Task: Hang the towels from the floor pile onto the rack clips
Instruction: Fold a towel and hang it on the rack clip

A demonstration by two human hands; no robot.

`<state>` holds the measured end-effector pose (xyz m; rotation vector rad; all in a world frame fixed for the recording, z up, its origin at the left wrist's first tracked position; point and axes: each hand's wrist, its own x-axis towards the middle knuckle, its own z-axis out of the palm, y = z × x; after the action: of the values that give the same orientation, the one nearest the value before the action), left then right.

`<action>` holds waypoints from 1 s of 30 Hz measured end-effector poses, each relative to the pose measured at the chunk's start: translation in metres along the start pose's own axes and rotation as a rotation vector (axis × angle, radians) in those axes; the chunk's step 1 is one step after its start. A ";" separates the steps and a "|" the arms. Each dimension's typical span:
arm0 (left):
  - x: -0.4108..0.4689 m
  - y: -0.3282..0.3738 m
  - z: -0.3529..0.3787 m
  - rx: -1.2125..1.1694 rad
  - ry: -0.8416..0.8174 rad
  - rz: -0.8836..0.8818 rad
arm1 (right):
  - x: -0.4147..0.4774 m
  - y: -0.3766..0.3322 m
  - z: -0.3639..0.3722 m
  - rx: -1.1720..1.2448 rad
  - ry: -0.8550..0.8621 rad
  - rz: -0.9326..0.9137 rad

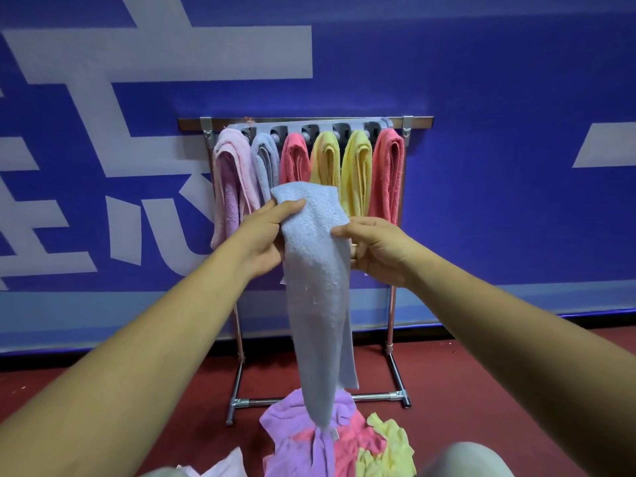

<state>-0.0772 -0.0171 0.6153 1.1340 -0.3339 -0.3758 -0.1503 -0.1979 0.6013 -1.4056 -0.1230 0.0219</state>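
My left grip pinches the upper corner of a pale blue towel, with the thumb across the front of the cloth and the fingers tucked behind it. My right grip grasps the opposite edge a little lower, thumb on the front (the fingers behind are hidden). The towel hangs in a long narrow fold between my forearms, in front of the rack. Its tail ends over the floor pile of purple, coral and yellow towels. Six hung towels fill the clips along the top bar.
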 end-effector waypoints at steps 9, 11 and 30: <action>-0.005 0.003 0.003 0.025 -0.051 0.026 | -0.003 -0.007 0.009 -0.024 0.088 -0.005; -0.007 0.006 0.005 0.054 -0.073 0.023 | -0.002 -0.004 0.008 -0.016 0.051 0.033; -0.017 -0.032 -0.007 0.252 -0.057 -0.024 | 0.006 -0.023 0.011 -0.021 0.319 -0.121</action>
<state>-0.0933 -0.0152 0.5817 1.3769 -0.4263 -0.3954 -0.1463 -0.1901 0.6264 -1.4024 0.0565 -0.3036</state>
